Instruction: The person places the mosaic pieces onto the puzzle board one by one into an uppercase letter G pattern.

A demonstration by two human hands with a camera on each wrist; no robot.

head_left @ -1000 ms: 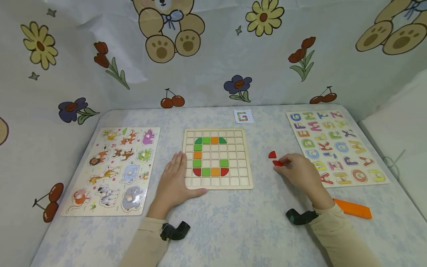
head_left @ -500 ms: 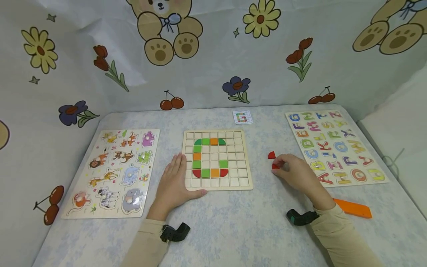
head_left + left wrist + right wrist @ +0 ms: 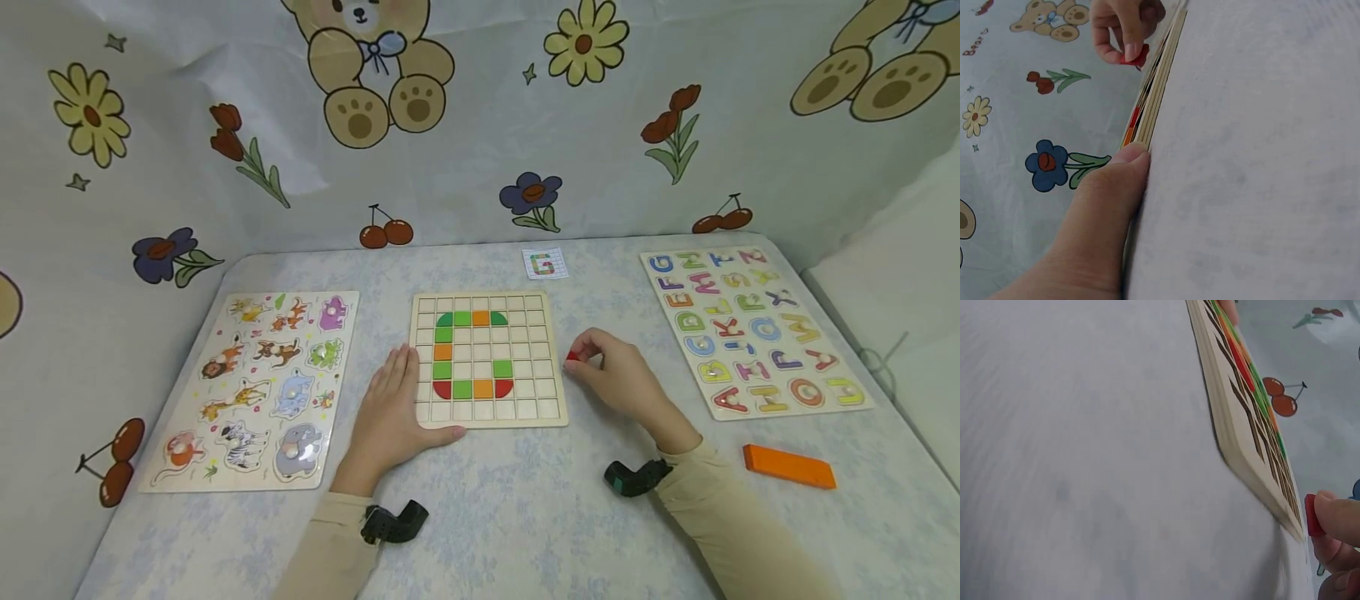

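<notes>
A wooden grid board [image 3: 536, 408] lies mid-table, with green, orange and red tiles [image 3: 483, 388] laid in a G-like outline. My left hand [image 3: 384, 408] rests at its left edge with straight fingers, the thumb [image 3: 1119, 181] along its front edge. Just off the board's right edge, my right hand [image 3: 618, 375] pinches a small red tile [image 3: 1312, 514] between thumb and fingertips. In the left wrist view the red tile [image 3: 1136, 56] is held above the board. Whether another red tile is in or behind this hand, I cannot tell.
Behind the board lies a small card [image 3: 545, 264] with a coloured G on a grid. An animal puzzle [image 3: 258, 387] lies at left, a letter puzzle [image 3: 757, 333] at right. An orange block [image 3: 790, 467] lies in front of the letter puzzle.
My right hand has moved left to the board's right edge with a red tile. The other red tile seen on the table earlier no longer shows. My left hand stays put.
</notes>
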